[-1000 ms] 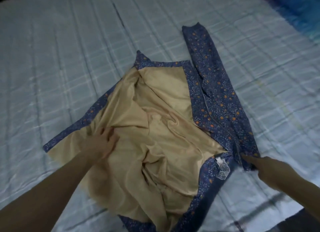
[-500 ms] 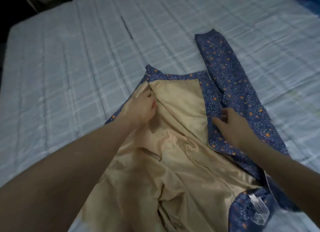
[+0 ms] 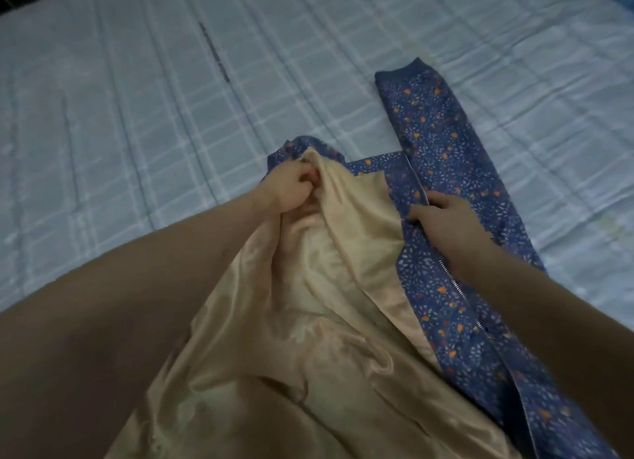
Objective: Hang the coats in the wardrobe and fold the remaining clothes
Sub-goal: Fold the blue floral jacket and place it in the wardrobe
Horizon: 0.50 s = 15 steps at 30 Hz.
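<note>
Head view looks down on a zip-front jacket [image 3: 446, 307] spread inside out on a bed with a pale blue checked bedspread [image 3: 137, 115]. Its outer cloth is blue with a scatter of small white and orange marks, and its tan satin lining [image 3: 308, 338] faces up, creased and shiny, filling the middle and near part of the picture. On the lining's left side, at the far edge of the jacket, the left hand [image 3: 291, 191] has its fingers curled into a bunch of lining and blue hem, gripping it and raising it a little off the bedspread. Right of the lining runs a blue front panel with a metal zipper [image 3: 456, 287] along its edge. One sleeve [image 3: 432, 122] lies flat on the bedspread, stretching away from the lining's far right corner, with a plain ribbed cuff [image 3: 404, 72] at its end. The right hand [image 3: 446, 225] lies palm down on the front panel right of the lining, at the top of the zipper, fingers bent, thumb spread; whether it pinches the cloth or only presses on it cannot be told.
</note>
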Each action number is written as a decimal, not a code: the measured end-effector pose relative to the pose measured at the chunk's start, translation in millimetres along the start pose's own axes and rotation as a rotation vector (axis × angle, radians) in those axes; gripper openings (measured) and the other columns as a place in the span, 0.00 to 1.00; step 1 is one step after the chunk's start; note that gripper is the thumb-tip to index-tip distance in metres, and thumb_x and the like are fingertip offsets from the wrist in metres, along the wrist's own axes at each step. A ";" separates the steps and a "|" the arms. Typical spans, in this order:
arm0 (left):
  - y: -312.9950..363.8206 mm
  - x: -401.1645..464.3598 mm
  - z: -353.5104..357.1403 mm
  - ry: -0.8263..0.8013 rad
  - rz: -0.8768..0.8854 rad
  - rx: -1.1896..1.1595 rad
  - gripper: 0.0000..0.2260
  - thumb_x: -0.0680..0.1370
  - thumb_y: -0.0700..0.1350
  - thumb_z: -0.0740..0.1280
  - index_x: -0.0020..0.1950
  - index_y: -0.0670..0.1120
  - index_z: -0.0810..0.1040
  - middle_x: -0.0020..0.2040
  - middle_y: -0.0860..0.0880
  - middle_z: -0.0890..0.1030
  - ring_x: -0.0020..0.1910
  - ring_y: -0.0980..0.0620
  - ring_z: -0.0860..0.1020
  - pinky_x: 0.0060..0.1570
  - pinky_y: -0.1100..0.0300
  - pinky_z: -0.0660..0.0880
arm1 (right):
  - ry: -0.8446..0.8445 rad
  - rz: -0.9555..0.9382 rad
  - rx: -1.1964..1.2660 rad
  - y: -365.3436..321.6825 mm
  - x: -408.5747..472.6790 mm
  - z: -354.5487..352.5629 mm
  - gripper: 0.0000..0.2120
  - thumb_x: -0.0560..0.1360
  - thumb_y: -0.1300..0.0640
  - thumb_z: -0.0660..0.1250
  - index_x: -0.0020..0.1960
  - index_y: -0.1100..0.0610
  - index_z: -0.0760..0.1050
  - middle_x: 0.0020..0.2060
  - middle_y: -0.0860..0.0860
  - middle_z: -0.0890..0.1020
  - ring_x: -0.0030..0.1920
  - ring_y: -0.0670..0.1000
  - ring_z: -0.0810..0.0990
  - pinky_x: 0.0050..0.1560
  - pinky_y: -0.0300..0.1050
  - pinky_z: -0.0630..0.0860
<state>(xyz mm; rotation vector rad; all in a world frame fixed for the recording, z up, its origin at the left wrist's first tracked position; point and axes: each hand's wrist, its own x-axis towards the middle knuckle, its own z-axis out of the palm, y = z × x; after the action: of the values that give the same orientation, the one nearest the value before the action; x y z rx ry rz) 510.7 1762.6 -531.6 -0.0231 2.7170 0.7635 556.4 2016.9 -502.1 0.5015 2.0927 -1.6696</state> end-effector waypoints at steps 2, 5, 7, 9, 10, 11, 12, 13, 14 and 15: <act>13.1 11.2 -11.3 0.069 -0.075 -0.373 0.11 0.79 0.37 0.61 0.59 0.40 0.79 0.53 0.43 0.81 0.53 0.50 0.80 0.60 0.58 0.71 | 0.090 -0.358 -0.148 -3.2 -9.6 13.8 0.07 0.70 0.62 0.62 0.44 0.60 0.77 0.31 0.56 0.76 0.34 0.47 0.73 0.36 0.48 0.70; 6.3 10.0 -43.2 0.138 -0.450 -0.817 0.17 0.82 0.46 0.58 0.69 0.43 0.71 0.59 0.42 0.78 0.50 0.52 0.79 0.54 0.54 0.74 | -0.099 -0.712 -0.425 -0.7 -37.8 53.5 0.21 0.70 0.60 0.60 0.60 0.50 0.77 0.45 0.51 0.76 0.45 0.50 0.77 0.47 0.48 0.75; -13.5 -1.4 -66.0 0.012 -0.623 -0.929 0.22 0.81 0.58 0.53 0.62 0.44 0.74 0.51 0.44 0.80 0.40 0.50 0.79 0.47 0.56 0.74 | -0.366 -0.772 -0.673 7.5 -60.6 83.9 0.24 0.73 0.54 0.59 0.69 0.44 0.67 0.54 0.50 0.71 0.50 0.55 0.78 0.50 0.52 0.77; -30.9 -16.2 -79.0 -0.096 -0.686 -0.957 0.28 0.78 0.67 0.51 0.56 0.45 0.75 0.45 0.45 0.81 0.37 0.49 0.78 0.44 0.58 0.71 | -0.542 -0.809 -0.911 21.4 -78.2 107.1 0.25 0.76 0.45 0.59 0.73 0.43 0.60 0.60 0.50 0.68 0.51 0.57 0.78 0.48 0.54 0.78; -39.4 -20.2 -79.4 -0.111 -0.695 -0.903 0.28 0.77 0.68 0.53 0.56 0.45 0.75 0.44 0.46 0.80 0.38 0.48 0.77 0.43 0.58 0.71 | -0.596 -0.809 -0.948 28.1 -85.2 113.1 0.26 0.77 0.43 0.59 0.73 0.45 0.60 0.62 0.50 0.68 0.53 0.57 0.78 0.49 0.53 0.78; -44.7 -25.5 -78.7 -0.111 -0.694 -0.822 0.27 0.77 0.67 0.56 0.57 0.45 0.75 0.44 0.46 0.78 0.38 0.49 0.76 0.42 0.58 0.71 | -0.613 -0.803 -0.927 33.1 -90.9 114.3 0.25 0.78 0.42 0.58 0.73 0.47 0.62 0.62 0.50 0.69 0.55 0.56 0.77 0.51 0.53 0.77; -47.5 -29.6 -76.8 -0.078 -0.685 -0.718 0.24 0.78 0.65 0.58 0.58 0.46 0.74 0.45 0.46 0.77 0.38 0.49 0.75 0.40 0.59 0.70 | -0.591 -0.799 -0.863 38.0 -94.8 110.1 0.22 0.78 0.45 0.57 0.71 0.48 0.65 0.61 0.50 0.70 0.55 0.55 0.76 0.52 0.53 0.76; -51.8 -32.4 -73.3 -0.012 -0.675 -0.648 0.21 0.79 0.62 0.59 0.59 0.46 0.73 0.48 0.46 0.77 0.38 0.49 0.74 0.40 0.59 0.69 | -0.552 -0.792 -0.797 44.0 -97.2 100.9 0.20 0.78 0.49 0.55 0.68 0.50 0.69 0.59 0.51 0.72 0.55 0.54 0.76 0.53 0.53 0.76; -56.3 -34.2 -68.9 0.058 -0.669 -0.622 0.20 0.80 0.60 0.59 0.61 0.46 0.72 0.50 0.45 0.76 0.40 0.49 0.74 0.41 0.59 0.69 | -0.482 -0.783 -0.752 51.5 -98.1 87.4 0.20 0.75 0.53 0.54 0.65 0.52 0.71 0.57 0.51 0.73 0.54 0.54 0.76 0.53 0.53 0.76; -60.3 -35.1 -63.7 0.119 -0.678 -0.619 0.19 0.79 0.58 0.59 0.62 0.45 0.71 0.53 0.45 0.76 0.42 0.47 0.75 0.44 0.57 0.71 | -0.374 -0.778 -0.733 60.5 -97.6 68.8 0.21 0.72 0.56 0.53 0.62 0.53 0.73 0.55 0.52 0.74 0.52 0.55 0.76 0.51 0.52 0.76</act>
<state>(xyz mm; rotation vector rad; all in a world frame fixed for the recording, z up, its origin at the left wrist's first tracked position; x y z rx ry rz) 531.0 1676.0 -499.9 -1.0797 2.2052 1.3339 677.2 1960.7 -514.0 -0.8709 2.5058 -1.0158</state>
